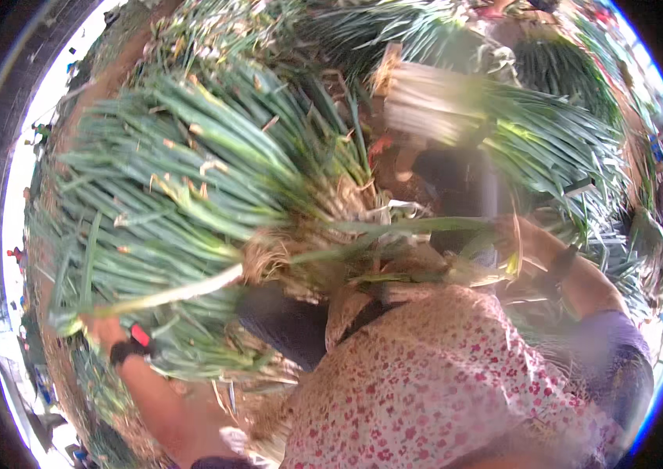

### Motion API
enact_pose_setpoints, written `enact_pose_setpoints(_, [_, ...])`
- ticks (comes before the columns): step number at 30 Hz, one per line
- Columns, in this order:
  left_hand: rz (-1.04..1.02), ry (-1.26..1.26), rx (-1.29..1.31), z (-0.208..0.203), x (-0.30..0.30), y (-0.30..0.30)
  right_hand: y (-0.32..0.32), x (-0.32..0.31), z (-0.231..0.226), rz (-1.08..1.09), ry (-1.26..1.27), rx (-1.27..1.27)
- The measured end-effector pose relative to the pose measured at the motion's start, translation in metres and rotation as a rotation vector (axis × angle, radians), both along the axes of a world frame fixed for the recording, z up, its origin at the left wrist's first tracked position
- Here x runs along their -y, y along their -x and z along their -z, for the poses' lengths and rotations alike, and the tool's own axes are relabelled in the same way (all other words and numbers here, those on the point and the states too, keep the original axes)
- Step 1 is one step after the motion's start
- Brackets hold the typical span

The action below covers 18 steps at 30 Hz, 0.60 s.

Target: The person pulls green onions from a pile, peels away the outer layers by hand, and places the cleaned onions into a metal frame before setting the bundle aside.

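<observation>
At the left, my left hand (103, 330) is closed round a long green onion (191, 291), whose pale stalk slants up toward the root end of the pile. My right hand (521, 241) is at the right, somewhat blurred; a long green leaf (417, 224) stretches from it toward the middle, and its fingers look closed on that leaf. A yellowed strip of leaf (517, 254) hangs beside the right hand. Between my hands, dry brown roots (267, 258) stick out from the pile of green onions (183, 180).
A bundle of green onions with white stalks (433, 102) lies at the upper right, by a wooden block (387, 69). More green onions (394, 31) are heaped at the back. My flowered apron (425, 375) covers my lap. Another person's hand (496, 8) shows at the top edge.
</observation>
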State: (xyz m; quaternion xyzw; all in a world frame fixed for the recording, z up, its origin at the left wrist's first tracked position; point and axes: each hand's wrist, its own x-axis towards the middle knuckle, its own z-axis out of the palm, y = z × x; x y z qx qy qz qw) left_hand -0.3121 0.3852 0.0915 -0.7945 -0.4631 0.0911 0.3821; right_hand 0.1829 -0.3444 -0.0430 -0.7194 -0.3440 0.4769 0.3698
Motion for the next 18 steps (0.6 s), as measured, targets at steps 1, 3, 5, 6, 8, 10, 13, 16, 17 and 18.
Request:
enact_pose_setpoints(1, [-0.085,0.075,0.357,0.006,0.021,-0.055,0.003,0.006,-0.001,0.144,0.065,-0.102])
enact_pose_setpoints(3, [-0.125,0.140,0.951,0.001,0.061,-0.121,0.006,0.000,0.003,0.400,0.125,-0.323])
enact_pose_setpoints(5, [0.153,0.037,1.207,0.019,0.043,-0.090,0.004,-0.087,-0.039,-0.295,0.063,0.383])
enact_pose_setpoints(6, [0.148,0.367,1.582,0.021,0.063,-0.128,0.016,-0.129,-0.070,-0.420,0.494,0.602])
enact_pose_setpoints(8, [0.055,0.810,2.596,0.005,0.114,-0.206,0.016,-0.161,-0.054,-0.257,0.319,0.745])
enact_pose_setpoints(10, [-0.004,0.892,2.607,0.005,0.163,-0.251,0.043,-0.205,-0.075,-0.076,-0.032,0.745])
enact_pose_setpoints(13, [0.070,1.119,2.586,0.020,0.217,-0.290,0.092,-0.250,-0.072,0.068,-0.442,0.868])
enact_pose_setpoints(16, [0.205,1.260,2.546,0.019,0.290,-0.324,0.110,-0.282,-0.034,0.145,-0.513,0.570])
enact_pose_setpoints(17, [0.285,1.310,2.432,0.036,0.291,-0.321,0.110,-0.283,-0.030,0.140,-0.514,0.572])
enact_pose_setpoints(18, [0.396,1.398,2.405,0.035,0.306,-0.321,0.105,-0.281,-0.026,0.151,-0.486,0.389])
